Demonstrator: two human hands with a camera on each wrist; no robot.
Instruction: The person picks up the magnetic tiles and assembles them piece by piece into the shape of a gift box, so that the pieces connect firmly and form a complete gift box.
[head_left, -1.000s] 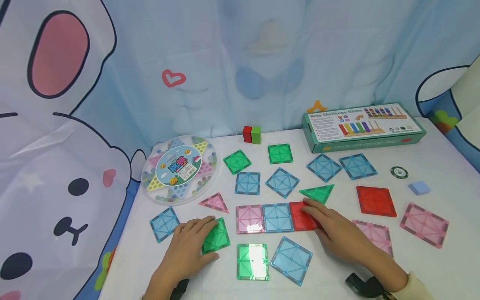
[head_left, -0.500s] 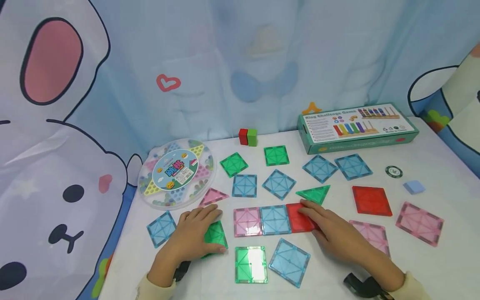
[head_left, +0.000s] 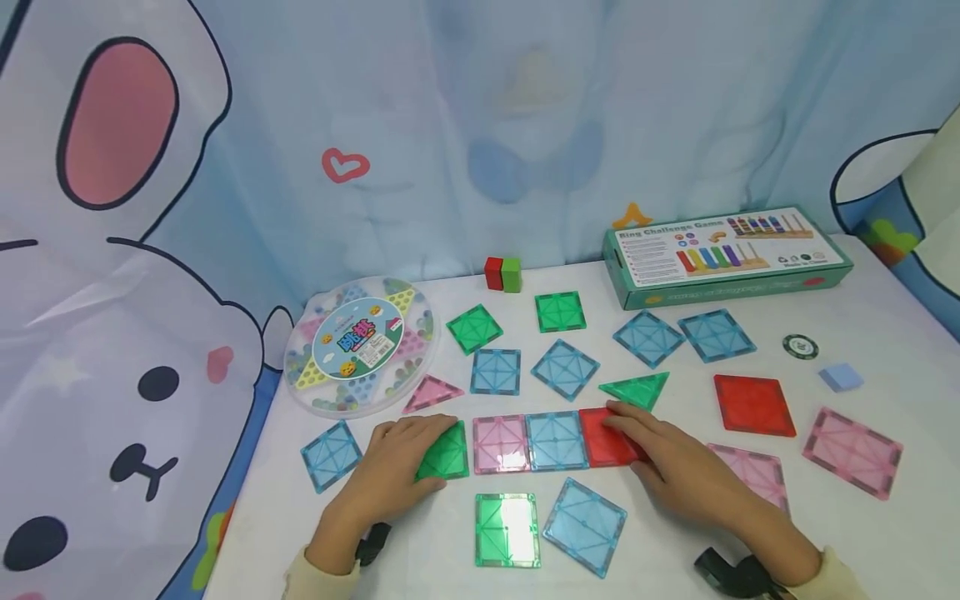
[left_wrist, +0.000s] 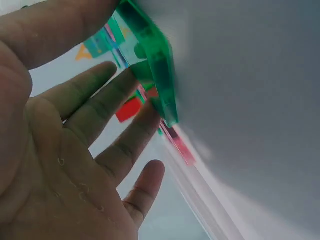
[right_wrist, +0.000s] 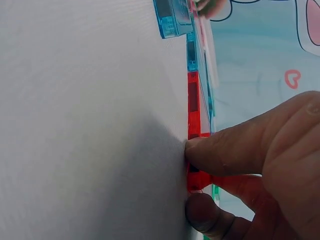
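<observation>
In the head view a pink magnetic tile [head_left: 501, 444], a blue magnetic tile [head_left: 557, 442] and a red magnetic tile [head_left: 606, 437] lie edge to edge in a row. My left hand [head_left: 397, 462] holds a green magnetic tile [head_left: 447, 454] between thumb and fingers, just left of the pink one, with a thin gap. The left wrist view shows this green tile [left_wrist: 155, 65] slightly tilted, the thumb on its near edge. At the row's other end, my right hand [head_left: 690, 471] grips the red tile; its thumb presses the tile's edge [right_wrist: 193, 102] in the right wrist view.
Nearer me lie a green square tile [head_left: 507, 530] and a large blue tile [head_left: 585, 527]. Behind the row are a pink triangle [head_left: 432, 393], a green triangle [head_left: 636, 389] and several square tiles. A round marble-game board [head_left: 300, 387] and a green box [head_left: 727, 287] stand farther back.
My left hand has slid the green tile right and slightly away from me, up close to the pink tile. The pink triangle has turned and shifted. My right hand stays on the red tile.
</observation>
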